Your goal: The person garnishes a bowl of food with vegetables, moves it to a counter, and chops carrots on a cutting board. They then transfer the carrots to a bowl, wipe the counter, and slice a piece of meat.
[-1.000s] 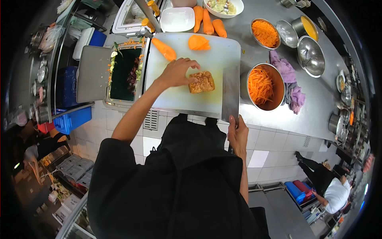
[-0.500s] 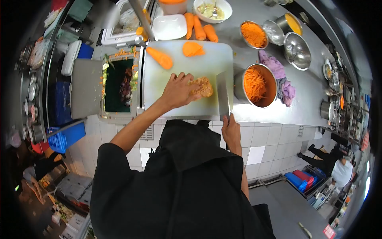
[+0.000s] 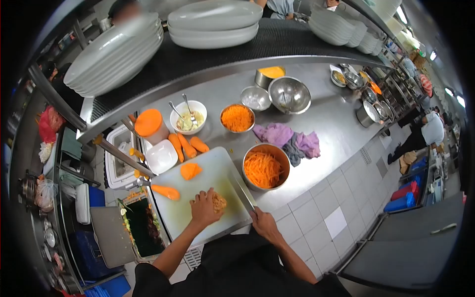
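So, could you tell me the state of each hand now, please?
Left hand: fingers curled over the brown block.
Right hand: closed on the cleaver.

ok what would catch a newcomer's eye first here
The orange: a steel bowl heaped with shredded carrot right of the white cutting board, whole carrots behind it. On the board, the left hand pins a browned block while the right hand holds a cleaver beside it.

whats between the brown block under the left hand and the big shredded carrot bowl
The cleaver, gripped by the right hand, its blade over bare cutting board beside the brown block; head view.
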Action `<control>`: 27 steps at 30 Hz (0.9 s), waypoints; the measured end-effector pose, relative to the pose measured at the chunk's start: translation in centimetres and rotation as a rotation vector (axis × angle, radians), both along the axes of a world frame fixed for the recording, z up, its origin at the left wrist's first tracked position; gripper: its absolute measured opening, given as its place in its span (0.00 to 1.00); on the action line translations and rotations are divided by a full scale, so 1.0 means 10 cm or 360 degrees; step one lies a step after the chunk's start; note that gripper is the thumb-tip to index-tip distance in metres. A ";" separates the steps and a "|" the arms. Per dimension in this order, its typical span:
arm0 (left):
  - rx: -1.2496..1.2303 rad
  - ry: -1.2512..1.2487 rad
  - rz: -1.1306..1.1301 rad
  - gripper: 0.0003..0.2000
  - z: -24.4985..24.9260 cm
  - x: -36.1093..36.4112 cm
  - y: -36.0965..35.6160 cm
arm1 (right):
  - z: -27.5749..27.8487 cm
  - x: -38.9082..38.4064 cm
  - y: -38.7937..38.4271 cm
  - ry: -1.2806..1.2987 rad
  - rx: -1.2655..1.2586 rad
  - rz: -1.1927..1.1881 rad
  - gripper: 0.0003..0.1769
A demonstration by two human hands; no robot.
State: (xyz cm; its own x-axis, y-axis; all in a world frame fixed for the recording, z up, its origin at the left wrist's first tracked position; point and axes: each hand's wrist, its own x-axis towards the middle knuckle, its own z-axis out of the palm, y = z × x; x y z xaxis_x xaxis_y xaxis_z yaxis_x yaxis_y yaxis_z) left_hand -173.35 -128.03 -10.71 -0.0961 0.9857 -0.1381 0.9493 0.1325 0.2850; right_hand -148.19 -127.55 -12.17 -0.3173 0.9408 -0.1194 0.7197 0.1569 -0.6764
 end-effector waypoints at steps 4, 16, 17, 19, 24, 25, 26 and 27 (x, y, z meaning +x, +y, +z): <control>0.0504 0.0004 -0.0108 0.35 0.04 -0.01 -0.22 | 0.05 0.03 0.04 0.0015 -0.0048 -0.0004 0.13; 0.0464 -0.0001 -0.0001 0.25 0.10 0.03 -0.32 | 0.20 -0.08 0.30 0.0008 -0.0171 0.0036 0.14; 0.0543 -0.0080 0.0041 0.26 0.11 0.05 -0.32 | 0.17 -0.06 0.30 0.0008 -0.0173 0.0047 0.14; 0.0534 0.0004 0.0017 0.26 0.00 -0.01 -0.33 | 0.10 -0.04 0.33 0.0003 -0.0167 0.0053 0.15; 0.0673 -0.0016 0.0059 0.24 0.06 0.03 -0.32 | 0.20 -0.05 0.34 -0.0060 -0.0193 0.0033 0.14; 0.0598 0.0030 0.0032 0.24 0.04 0.01 -0.33 | 0.19 -0.06 0.35 -0.0059 -0.0180 0.0028 0.14; 0.0518 0.0070 0.0006 0.24 0.02 0.00 -0.35 | 0.18 -0.05 0.35 -0.0063 -0.0185 0.0033 0.14; 0.0515 0.0064 0.0011 0.24 0.01 0.01 -0.36 | 0.18 -0.04 0.35 -0.0072 -0.0184 0.0036 0.14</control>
State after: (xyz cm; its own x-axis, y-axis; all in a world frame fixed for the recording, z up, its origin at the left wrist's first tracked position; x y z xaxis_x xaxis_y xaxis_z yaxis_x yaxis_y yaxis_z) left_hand -173.25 -131.66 -10.64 -0.1020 0.9771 0.1866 0.9600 0.0475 0.2758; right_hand -148.55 -124.09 -10.41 -0.3301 0.9126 -0.2412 0.7471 0.0964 -0.6577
